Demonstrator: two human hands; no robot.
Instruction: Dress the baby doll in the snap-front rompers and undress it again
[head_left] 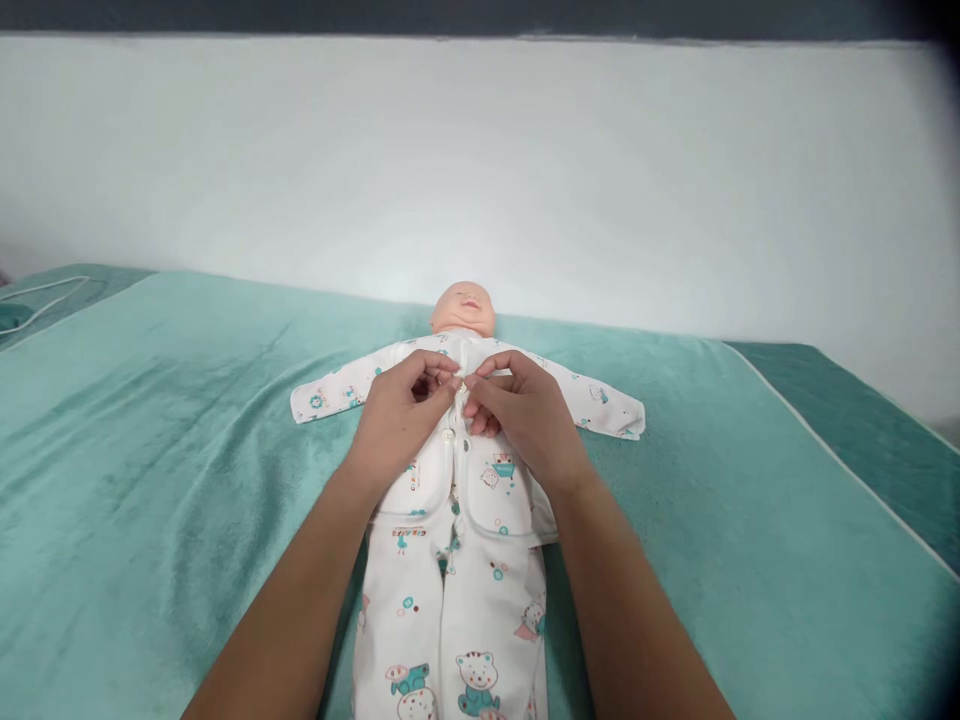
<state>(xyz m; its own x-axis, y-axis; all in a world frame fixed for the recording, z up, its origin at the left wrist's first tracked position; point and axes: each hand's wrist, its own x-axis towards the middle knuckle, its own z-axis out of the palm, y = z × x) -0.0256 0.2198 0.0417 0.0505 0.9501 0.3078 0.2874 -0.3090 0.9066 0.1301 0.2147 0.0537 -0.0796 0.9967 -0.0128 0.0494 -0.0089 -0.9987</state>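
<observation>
A baby doll (463, 306) lies on its back, head toward the wall, dressed in a white printed baby jacket (499, 490) and matching trousers (480, 620). Both sleeves are spread out to the sides. My left hand (409, 400) pinches the jacket's left-side front edge at the chest. Opposite it, my right hand (517, 405) pinches the other front edge, the fingertips of both hands nearly meeting at a small button. Lower down, another button (448, 436) shows on the front edge, where the two sides lie apart. The fingers partly hide the upper button.
A green plush blanket (225, 420) with some wrinkles covers the surface under the doll. Darker green cloth (862, 420) shows at the right. A white cord (52, 290) lies at the far left. A white wall (480, 150) stands behind.
</observation>
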